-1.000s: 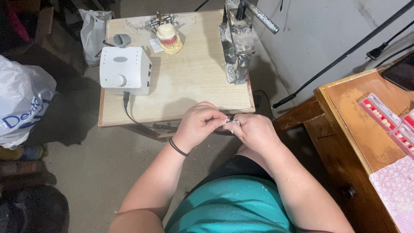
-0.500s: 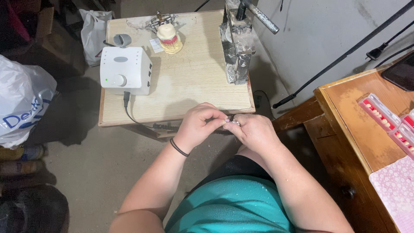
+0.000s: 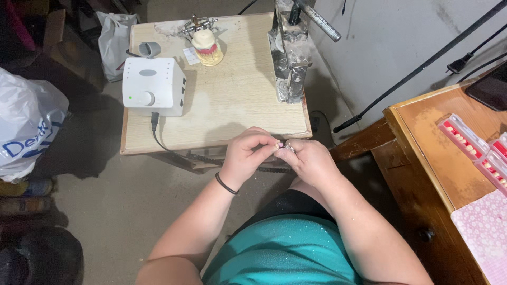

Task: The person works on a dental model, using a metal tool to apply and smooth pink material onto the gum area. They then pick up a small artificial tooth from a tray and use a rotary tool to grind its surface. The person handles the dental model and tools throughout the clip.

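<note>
The person's left hand (image 3: 248,155) and right hand (image 3: 310,161) meet just past the near edge of a small light-wood worktop (image 3: 237,105), over the lap, and the fingers (image 3: 272,150) of both are pinched together on a small pale piece (image 3: 282,147) held between them; it is too small to tell what it is. A black band (image 3: 226,184) circles the left wrist. On the worktop, at its left side, stands a white control box (image 3: 153,86) with a round knob and a green light, a black cable (image 3: 158,134) running from its front over the edge. Behind it, near the far edge, a dental model with pink gums and teeth (image 3: 207,47) sits in a metal articulator. At the right edge stands a tall metal press (image 3: 289,58), dusty with plaster, its handle pointing to the right. The floor (image 3: 105,200) is bare grey concrete and the wall (image 3: 391,47) grey plaster, with a dark rod (image 3: 422,66) leaning against it. To the right stands a brown wooden table (image 3: 422,153) bearing clear boxes of artificial teeth (image 3: 465,137) and a pink patterned cloth (image 3: 486,232). A white plastic bag (image 3: 26,126) lies at the left, another (image 3: 113,42) behind the worktop.
</note>
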